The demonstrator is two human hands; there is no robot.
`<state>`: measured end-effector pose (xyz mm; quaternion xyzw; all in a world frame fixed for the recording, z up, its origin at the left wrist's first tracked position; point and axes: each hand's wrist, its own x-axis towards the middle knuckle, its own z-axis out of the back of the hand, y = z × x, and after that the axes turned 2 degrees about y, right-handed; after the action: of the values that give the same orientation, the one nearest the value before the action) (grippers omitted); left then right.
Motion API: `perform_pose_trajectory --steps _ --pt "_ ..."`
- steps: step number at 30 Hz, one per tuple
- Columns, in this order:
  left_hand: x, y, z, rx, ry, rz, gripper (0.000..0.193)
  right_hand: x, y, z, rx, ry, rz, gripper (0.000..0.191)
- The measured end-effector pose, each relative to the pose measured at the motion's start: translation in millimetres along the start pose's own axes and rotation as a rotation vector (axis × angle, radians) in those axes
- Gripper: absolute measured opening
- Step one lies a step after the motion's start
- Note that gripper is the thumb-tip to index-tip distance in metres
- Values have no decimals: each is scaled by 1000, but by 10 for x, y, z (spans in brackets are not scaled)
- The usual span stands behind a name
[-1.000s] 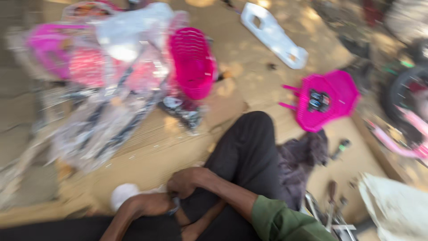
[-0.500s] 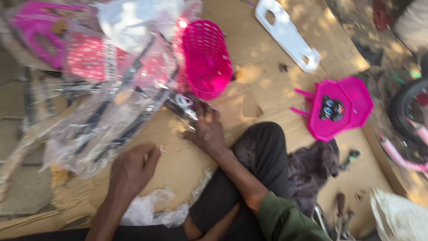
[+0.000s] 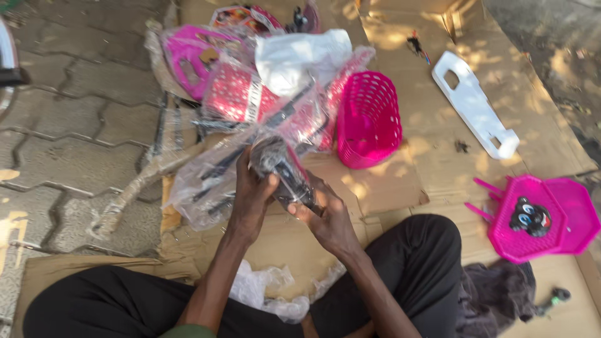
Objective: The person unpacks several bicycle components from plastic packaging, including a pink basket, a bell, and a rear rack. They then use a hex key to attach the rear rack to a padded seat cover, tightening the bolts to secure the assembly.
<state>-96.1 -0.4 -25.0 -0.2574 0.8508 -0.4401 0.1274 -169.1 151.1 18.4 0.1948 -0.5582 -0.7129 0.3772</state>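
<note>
Both hands, left (image 3: 250,197) and right (image 3: 325,216), grip a black part (image 3: 285,172) in its plastic; the pile (image 3: 263,106) stays mostly wrapped.

The wrapped part (image 3: 285,172) sat between the hands, just before the heap of wrapped parts (image 3: 250,106), with the basket (image 3: 368,119) right of that heap, the flat panel (image 3: 474,103) farther right, and crumpled plastic (image 3: 269,291) on the cardboard (image 3: 388,188) between the legs.
</note>
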Motion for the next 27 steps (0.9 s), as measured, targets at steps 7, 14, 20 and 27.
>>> perform_pose_trajectory --steps 7,14,20,27 --pt "15 -50 11 -116 -204 -137 72 -54 -230 -254 5 -238 90 25" --pt "13 -147 296 -539 -311 -37 46 -323 -98 -320 98 -521 -14 18" --pt "-30 -121 235 -637 -184 -127 41 -349 46 -408 -405 -209 376 36" --pt "-46 -96 244 -634 -126 -29 53 -283 45 -307 -112 -342 19 30"
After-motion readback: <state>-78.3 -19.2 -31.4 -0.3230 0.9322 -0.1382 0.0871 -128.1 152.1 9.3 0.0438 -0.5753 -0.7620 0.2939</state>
